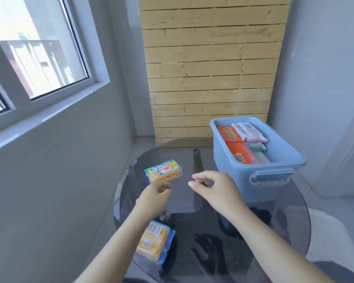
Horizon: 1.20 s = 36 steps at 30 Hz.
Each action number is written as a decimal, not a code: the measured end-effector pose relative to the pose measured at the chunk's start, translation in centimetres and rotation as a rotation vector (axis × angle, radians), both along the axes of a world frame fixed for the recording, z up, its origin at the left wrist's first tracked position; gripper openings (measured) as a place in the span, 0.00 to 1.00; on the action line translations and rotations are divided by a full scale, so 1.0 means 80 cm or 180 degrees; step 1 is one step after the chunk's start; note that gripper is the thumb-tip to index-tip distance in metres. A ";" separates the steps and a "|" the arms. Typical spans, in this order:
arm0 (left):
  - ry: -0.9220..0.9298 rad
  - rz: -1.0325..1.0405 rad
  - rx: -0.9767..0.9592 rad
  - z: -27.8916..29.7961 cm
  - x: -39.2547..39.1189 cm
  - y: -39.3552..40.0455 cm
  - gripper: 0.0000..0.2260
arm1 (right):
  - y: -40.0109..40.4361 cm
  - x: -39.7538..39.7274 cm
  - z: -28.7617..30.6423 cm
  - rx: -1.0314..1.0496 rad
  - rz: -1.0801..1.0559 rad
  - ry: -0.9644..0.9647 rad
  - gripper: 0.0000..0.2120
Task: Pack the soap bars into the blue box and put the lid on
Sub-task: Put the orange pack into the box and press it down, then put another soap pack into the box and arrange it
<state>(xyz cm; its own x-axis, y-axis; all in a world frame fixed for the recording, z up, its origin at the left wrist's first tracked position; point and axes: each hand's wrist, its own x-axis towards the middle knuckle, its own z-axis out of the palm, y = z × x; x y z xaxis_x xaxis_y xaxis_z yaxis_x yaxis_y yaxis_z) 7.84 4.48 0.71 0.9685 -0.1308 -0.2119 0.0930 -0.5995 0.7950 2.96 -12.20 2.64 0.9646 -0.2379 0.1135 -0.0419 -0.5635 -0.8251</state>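
A yellow soap bar (163,173) in a blue-edged wrapper is pinched at its near edge by my left hand (155,198) and tilts up above the glass table's left side. A second yellow soap bar (154,241) lies flat on the table, partly under my left forearm. My right hand (215,188) hovers at mid-table with fingers loosely curled and nothing in it, just left of the blue box. The blue box (231,170) stands open at the right, with orange, white and green packs (238,149) inside. No lid is in view.
The round dark glass table (192,203) fills the lower middle, with its edge close to the grey wall on the left. A wooden slat panel (211,78) leans behind it. A white object (327,235) sits right of the table. A window is at upper left.
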 end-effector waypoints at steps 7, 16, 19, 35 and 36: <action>0.0319 0.0329 0.0885 -0.036 -0.010 0.077 0.17 | 0.062 -0.019 -0.072 -0.0096 0.0486 0.1231 0.22; 0.0380 0.0293 0.0623 -0.042 -0.015 0.100 0.21 | 0.083 -0.022 -0.085 0.1187 0.0675 0.1794 0.08; 0.0414 0.0331 0.0363 -0.037 -0.010 0.097 0.20 | 0.086 -0.016 -0.084 0.1330 0.0557 0.1659 0.06; -0.0317 0.0906 -0.0967 -0.002 0.100 0.029 0.09 | 0.017 0.157 -0.034 0.0963 -0.0067 0.0663 0.20; -0.0332 0.0976 -0.1033 -0.004 0.107 0.025 0.10 | 0.015 0.171 -0.033 0.0946 -0.0142 0.0578 0.21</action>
